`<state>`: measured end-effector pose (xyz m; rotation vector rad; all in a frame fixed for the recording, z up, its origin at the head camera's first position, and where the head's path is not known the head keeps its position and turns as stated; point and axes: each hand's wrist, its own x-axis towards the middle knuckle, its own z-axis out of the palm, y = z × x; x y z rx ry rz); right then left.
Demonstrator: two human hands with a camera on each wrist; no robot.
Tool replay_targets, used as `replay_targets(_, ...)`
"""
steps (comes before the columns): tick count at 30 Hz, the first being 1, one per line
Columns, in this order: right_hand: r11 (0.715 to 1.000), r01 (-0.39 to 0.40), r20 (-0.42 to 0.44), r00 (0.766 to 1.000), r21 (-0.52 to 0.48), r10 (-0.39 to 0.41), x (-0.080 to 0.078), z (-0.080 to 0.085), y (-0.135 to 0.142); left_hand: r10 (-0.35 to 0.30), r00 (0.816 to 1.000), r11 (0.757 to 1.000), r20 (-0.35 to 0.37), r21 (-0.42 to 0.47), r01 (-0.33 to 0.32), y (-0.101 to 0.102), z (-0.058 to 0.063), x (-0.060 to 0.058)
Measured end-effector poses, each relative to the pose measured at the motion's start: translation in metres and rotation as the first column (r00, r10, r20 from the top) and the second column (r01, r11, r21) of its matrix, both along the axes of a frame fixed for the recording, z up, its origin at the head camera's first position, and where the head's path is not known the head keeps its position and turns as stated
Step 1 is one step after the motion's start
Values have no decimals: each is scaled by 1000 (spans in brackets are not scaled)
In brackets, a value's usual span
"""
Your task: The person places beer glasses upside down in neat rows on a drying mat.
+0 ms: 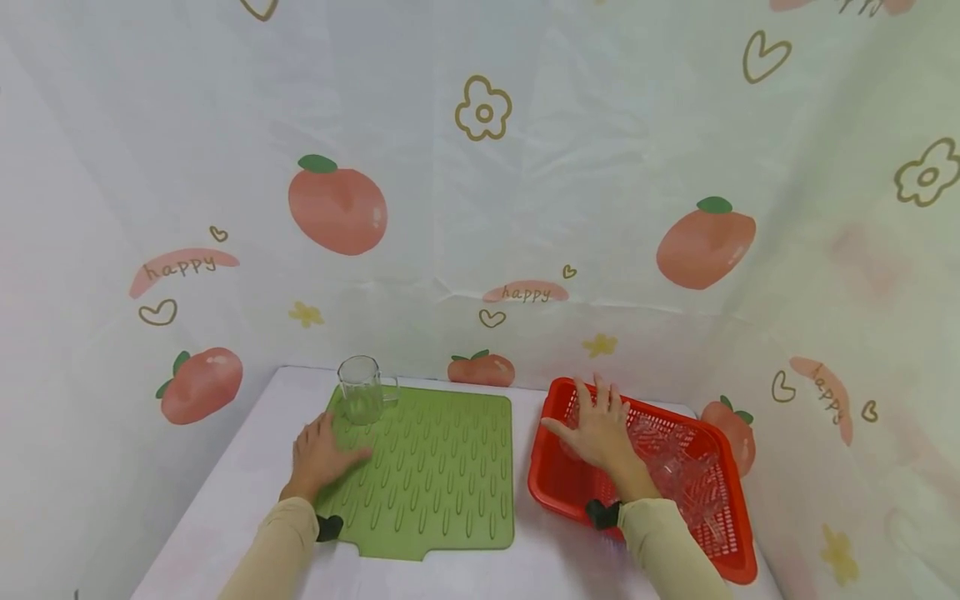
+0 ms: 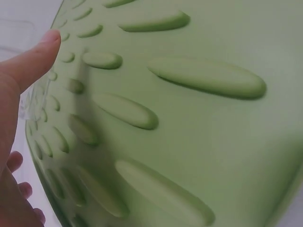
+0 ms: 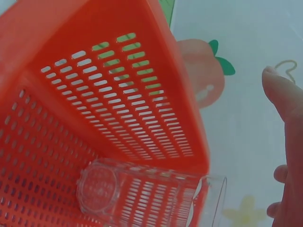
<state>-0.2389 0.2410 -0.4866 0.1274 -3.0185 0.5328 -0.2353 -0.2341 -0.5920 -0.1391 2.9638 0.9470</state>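
At the back left corner of a green ridged mat (image 1: pixel 438 467) stands a clear glass mug (image 1: pixel 362 396), upright, its handle to the right. My left hand (image 1: pixel 318 457) is just in front of it over the mat's left edge, thumb spread away from the fingers, holding nothing. Over the left part of a red slotted basket (image 1: pixel 543 483), my right hand (image 1: pixel 600 429) has its fingers extended and spread, with nothing gripped. In the right wrist view, a clear drinking glass (image 3: pixel 142 194) lies on its side in the basket, below that hand's thumb (image 3: pixel 284 94).
Several more clear glass pieces (image 1: pixel 675 471) lie jumbled in the basket's right part. A white tabletop strip (image 1: pixel 528 517) separates mat and basket. Behind the table hangs a white cloth (image 1: pixel 570 167) printed with fruit, hearts and flowers; it also runs along both sides.
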Motion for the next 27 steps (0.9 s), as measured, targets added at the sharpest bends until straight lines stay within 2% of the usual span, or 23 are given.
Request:
replay_targets(8,1000,14,38,999,-23,-13,-7,4,4,-2,1000,999,26,-35,3,-5,-8,5)
replay_targets(13,999,32,66,997,-17,-31,-13,4,8,-2,999,999,45,-47,4,-9,-11,3)
replay_targets(20,998,56,119,991,-8,-55,-16,-1,13,-10,999,1000,46,-16,11,-10,-15,9)
replay_targets(27,998,61,145,988,-19,-57,-20,-11,19,-11,997,1000,79,-15,12,-8,-14,13)
